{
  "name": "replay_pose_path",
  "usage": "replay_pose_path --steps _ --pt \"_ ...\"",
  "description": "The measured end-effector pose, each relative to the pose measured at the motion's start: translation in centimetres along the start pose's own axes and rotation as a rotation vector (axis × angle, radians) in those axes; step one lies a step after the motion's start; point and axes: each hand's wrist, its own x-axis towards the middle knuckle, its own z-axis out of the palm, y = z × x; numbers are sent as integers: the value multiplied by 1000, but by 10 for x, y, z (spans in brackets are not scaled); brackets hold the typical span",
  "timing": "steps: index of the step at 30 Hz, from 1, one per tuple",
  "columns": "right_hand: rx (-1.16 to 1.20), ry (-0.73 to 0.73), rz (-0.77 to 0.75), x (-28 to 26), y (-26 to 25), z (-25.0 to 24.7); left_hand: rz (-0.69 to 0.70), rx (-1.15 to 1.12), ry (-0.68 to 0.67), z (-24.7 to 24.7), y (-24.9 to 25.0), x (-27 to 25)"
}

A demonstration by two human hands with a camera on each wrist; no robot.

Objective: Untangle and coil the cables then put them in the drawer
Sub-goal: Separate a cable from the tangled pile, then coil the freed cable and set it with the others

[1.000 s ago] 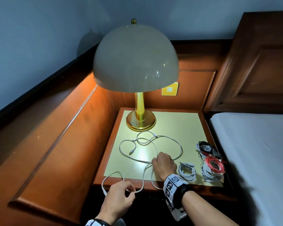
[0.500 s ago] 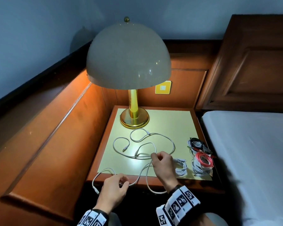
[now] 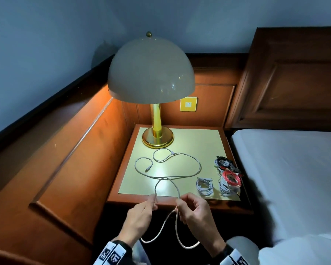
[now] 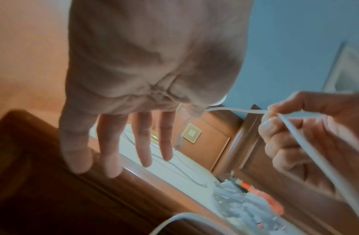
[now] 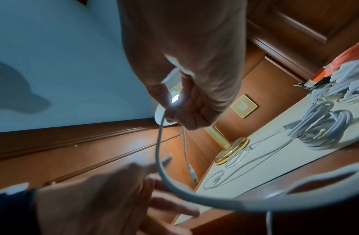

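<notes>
A long white cable [image 3: 199,167] lies in loose loops on the nightstand top [image 3: 199,142] and runs over its front edge to both hands. My right hand [image 3: 179,204] pinches the cable [image 5: 160,143] between thumb and forefinger just in front of the edge. My left hand [image 3: 153,201] is beside it with its fingers [image 4: 112,159] straight, and the cable [image 4: 235,110] runs past its thumb side. Two slack loops hang below the hands. No drawer is in view.
A domed lamp [image 3: 151,73] with a brass base [image 3: 158,138] stands at the back of the nightstand. Three coiled bundles lie at its right side: white [image 3: 204,186], white with red [image 3: 229,182], black and white [image 3: 223,162]. A bed [image 3: 287,169] adjoins on the right.
Both hands drew back from the nightstand top towards me, pulling cable over the front edge. The loops on the top have spread out, and more slack hangs below the hands.
</notes>
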Motion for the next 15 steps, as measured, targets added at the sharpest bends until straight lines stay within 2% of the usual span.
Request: replay_pose_path --steps 3,6,11,15 --pt "-75 -43 -33 -16 7 4 -66 -387 -93 8 21 -15" --pt "-154 -82 -46 -26 10 4 -80 -600 -116 15 38 -29" --pt "-239 -86 -21 -37 17 -4 -47 -769 -68 16 46 -35" --pt "-281 -116 -17 -43 20 -9 -40 -786 -85 14 56 -39"
